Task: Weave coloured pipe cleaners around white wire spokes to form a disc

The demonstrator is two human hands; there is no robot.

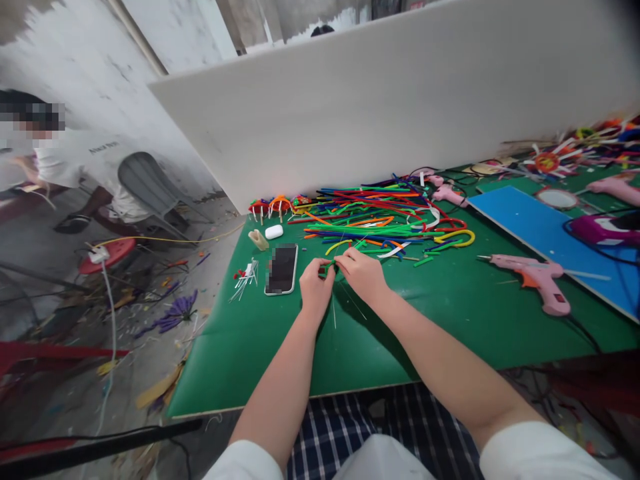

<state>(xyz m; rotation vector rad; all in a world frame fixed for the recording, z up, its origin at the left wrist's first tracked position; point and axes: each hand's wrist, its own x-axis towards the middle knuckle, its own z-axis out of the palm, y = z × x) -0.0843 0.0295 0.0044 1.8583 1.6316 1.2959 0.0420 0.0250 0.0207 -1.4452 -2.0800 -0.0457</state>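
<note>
My left hand (316, 285) and my right hand (361, 272) meet over the green table, fingers pinched together around a small green pipe cleaner piece (330, 265). Thin pale wires (335, 310) stick out below my fingers toward me. How the wires join the green piece is hidden by the fingers. Just beyond my hands lies a pile of coloured pipe cleaners (370, 230) in green, blue, red and orange. A yellow pipe cleaner (456, 237) bends into a hook at the pile's right end. Left of my left hand rests a phone (282, 269).
A pink glue gun (537, 272) lies on the right, near a blue board (545, 233) and a purple tool (605, 230). White sticks (245, 280) and a white case (274, 232) sit at left. A white partition (375, 113) stands behind; another person (65, 157) sits far left.
</note>
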